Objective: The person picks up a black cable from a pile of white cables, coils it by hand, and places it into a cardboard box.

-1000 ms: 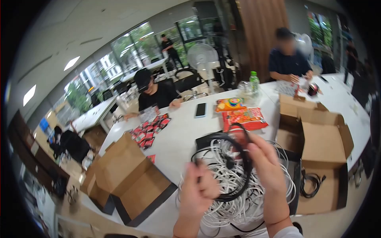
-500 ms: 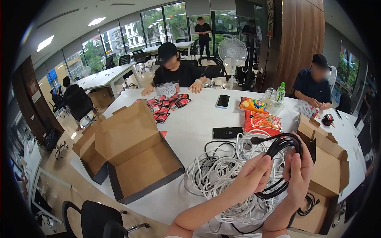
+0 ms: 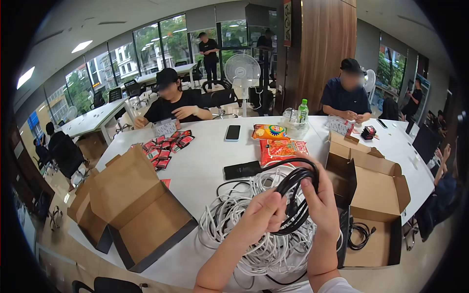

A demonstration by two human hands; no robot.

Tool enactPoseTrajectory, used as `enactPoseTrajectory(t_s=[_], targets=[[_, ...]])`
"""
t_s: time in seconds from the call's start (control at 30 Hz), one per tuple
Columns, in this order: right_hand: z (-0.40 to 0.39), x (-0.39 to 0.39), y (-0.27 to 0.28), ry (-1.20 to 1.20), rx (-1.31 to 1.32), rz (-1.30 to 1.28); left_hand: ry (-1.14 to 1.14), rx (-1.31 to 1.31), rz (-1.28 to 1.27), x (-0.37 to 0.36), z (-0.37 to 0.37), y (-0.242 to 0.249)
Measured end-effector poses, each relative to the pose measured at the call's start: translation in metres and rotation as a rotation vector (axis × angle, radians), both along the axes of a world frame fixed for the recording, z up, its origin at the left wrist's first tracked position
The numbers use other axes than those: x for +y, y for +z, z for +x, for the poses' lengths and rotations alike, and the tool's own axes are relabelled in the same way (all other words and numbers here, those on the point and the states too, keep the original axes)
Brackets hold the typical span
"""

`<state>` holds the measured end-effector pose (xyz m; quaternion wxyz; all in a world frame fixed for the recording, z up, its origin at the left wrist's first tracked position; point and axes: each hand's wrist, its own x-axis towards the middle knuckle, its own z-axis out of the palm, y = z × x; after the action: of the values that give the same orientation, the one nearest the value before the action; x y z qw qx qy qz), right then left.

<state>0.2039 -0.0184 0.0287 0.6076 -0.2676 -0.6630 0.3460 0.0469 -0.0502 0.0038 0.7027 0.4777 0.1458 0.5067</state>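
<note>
A coil of black cable (image 3: 294, 181) is gripped between my two hands, above the table. My left hand (image 3: 266, 212) closes on its left side, thumb on top. Wrapped round the right side of the loops is my right hand (image 3: 320, 195), its thumb pressed against them. Beneath lies a big tangle of white cables (image 3: 229, 219), with some black cable strands mixed in. To the right, a smaller black cable coil (image 3: 360, 236) rests inside an open cardboard box (image 3: 376, 215).
Another open cardboard box (image 3: 146, 227) stands at left. Beyond my hands are a black phone (image 3: 243, 170), a red snack bag (image 3: 281, 150), an orange snack pack (image 3: 268, 132), a second phone (image 3: 232, 133) and red packets (image 3: 163, 151). Two people sit across the table.
The view has swung right, so the table's things appear further left. Both hands keep hold of the black cable coil. The person across has raised their hands off the table edge.
</note>
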Motion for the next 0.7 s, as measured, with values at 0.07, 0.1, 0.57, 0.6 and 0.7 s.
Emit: enactPoseTrajectory(t_s=[0.07, 0.1, 0.57, 0.6, 0.7], targets=[[0.005, 0.003, -0.003, 0.102, 0.025, -0.047, -0.028, -0.002, -0.006, 0.002, -0.003, 0.001], [0.007, 0.004, -0.005, 0.154, 0.037, -0.071, 0.008, 0.018, 0.003, 0.002, -0.004, 0.002], [0.009, -0.007, 0.002, 0.134, -0.083, -0.072, 0.462, 0.483, 0.123, 0.008, -0.004, 0.006], [0.01, -0.006, 0.002, 0.15, -0.089, -0.06, 0.489, 0.5, 0.14, 0.009, -0.003, 0.005], [0.01, -0.007, 0.001, 0.192, -0.1, -0.057, 0.63, 0.599, 0.26, 0.015, 0.001, -0.001]])
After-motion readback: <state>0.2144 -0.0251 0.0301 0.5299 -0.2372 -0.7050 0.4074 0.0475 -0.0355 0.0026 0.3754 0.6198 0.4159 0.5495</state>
